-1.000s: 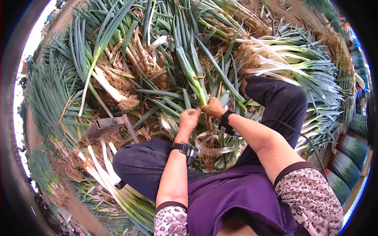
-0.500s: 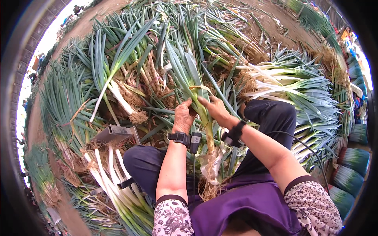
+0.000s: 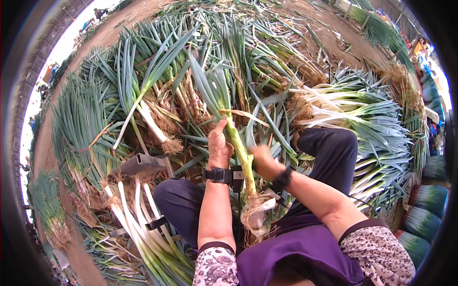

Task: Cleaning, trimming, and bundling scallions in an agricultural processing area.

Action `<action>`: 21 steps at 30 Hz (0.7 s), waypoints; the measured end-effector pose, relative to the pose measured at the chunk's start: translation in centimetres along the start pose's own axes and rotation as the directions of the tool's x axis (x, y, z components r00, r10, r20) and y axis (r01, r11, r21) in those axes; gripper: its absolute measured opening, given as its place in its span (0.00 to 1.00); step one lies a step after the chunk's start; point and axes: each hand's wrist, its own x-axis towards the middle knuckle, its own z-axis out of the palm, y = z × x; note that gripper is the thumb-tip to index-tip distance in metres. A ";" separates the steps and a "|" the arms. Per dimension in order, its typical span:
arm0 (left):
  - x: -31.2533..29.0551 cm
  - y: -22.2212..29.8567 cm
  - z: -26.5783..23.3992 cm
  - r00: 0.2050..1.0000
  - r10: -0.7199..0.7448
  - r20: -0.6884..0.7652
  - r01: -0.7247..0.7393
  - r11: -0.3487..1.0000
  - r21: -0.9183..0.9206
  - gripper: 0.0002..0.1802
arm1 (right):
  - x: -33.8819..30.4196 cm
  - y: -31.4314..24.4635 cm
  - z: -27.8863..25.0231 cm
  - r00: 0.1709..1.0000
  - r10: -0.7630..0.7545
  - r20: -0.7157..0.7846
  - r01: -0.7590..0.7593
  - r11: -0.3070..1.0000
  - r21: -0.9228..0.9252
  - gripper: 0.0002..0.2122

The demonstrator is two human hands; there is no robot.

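Observation:
Held in front of me is a long green onion (image 3: 236,136), tilted, its blue-green leaves pointing away and its shaggy roots near my lap. My left hand (image 3: 220,147) is closed round the stalk just below the leaves. To the right of the stalk, my right hand (image 3: 263,161) is blurred, its fingers curled. A smeared grey-green leaf (image 3: 250,131) runs up from the right hand, apparently gripped in it. Pale, loosened skin (image 3: 257,212) hangs around the root end. A thin dry leaf strip (image 3: 248,117) sticks out sideways from the stalk.
Untrimmed green onions (image 3: 81,114) lie heaped ahead and left. Cleaned ones with white shafts (image 3: 329,102) are piled at right; more white stalks (image 3: 143,229) rest by my left knee, near a metal bracket (image 3: 143,164). Bundles (image 3: 422,214) line the far right.
My right hand has moved down along the stalk, with a leaf trailing from it. More of the pale green stalk shows, and the loose skin bunches at the roots.

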 end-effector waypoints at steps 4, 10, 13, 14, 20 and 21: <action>-1.7 1.5 -0.4 0.997 0.081 0.004 -0.080 0.975 0.207 0.10 | -9.3 -9.0 -5.0 0.995 0.045 0.084 -0.083 0.840 0.536 0.17; -3.0 0.7 1.6 0.997 0.045 0.066 -0.059 0.974 0.217 0.11 | 1.5 -5.6 -16.2 0.899 -0.136 -0.415 0.128 0.991 -0.047 0.26; -2.9 0.2 2.6 0.994 0.039 0.104 -0.062 0.971 0.229 0.10 | 5.4 -6.1 -16.9 0.977 0.048 -0.207 0.028 0.936 0.351 0.19; -3.1 0.3 3.1 0.994 0.058 0.094 -0.078 0.971 0.228 0.10 | 5.4 -5.7 -17.1 0.976 0.057 -0.212 0.023 0.934 0.357 0.19; -2.1 3.2 1.5 0.975 0.222 -0.011 -0.209 0.932 0.297 0.09 | 2.8 1.1 -19.1 0.974 0.226 -0.002 -0.219 0.948 0.231 0.13; -2.1 3.6 1.1 0.970 0.238 -0.041 -0.215 0.928 0.305 0.09 | 1.3 2.4 -18.9 0.973 0.158 0.168 -0.127 0.976 -0.178 0.13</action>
